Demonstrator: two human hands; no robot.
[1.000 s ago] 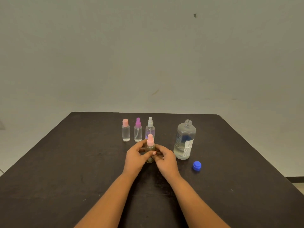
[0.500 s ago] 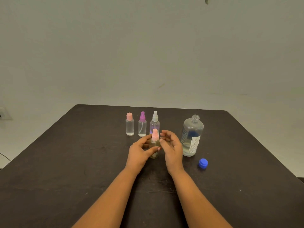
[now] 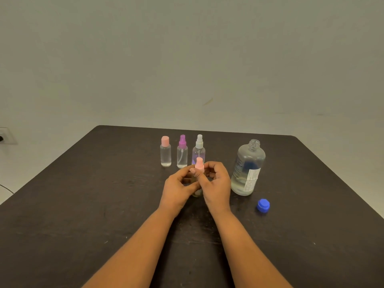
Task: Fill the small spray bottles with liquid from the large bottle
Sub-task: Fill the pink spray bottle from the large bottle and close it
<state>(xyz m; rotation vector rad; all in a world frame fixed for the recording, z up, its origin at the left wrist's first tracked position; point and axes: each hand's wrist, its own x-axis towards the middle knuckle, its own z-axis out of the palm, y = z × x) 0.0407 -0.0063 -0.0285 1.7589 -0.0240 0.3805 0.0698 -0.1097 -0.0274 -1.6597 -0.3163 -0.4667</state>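
We look down on a dark, matt table [image 3: 83, 204] with rounded far corners, its top scuffed and flecked with pale marks. Behind it we see a plain, pale grey-green wall [image 3: 187, 48] that fills the upper half of the view in soft, even light. A short yellowish smear [image 3: 207, 101] marks the wall above the table's far edge. At far left a white wall socket [image 3: 4, 135] sits low on the wall, and a thin cable [image 3: 7, 189] curves below it.
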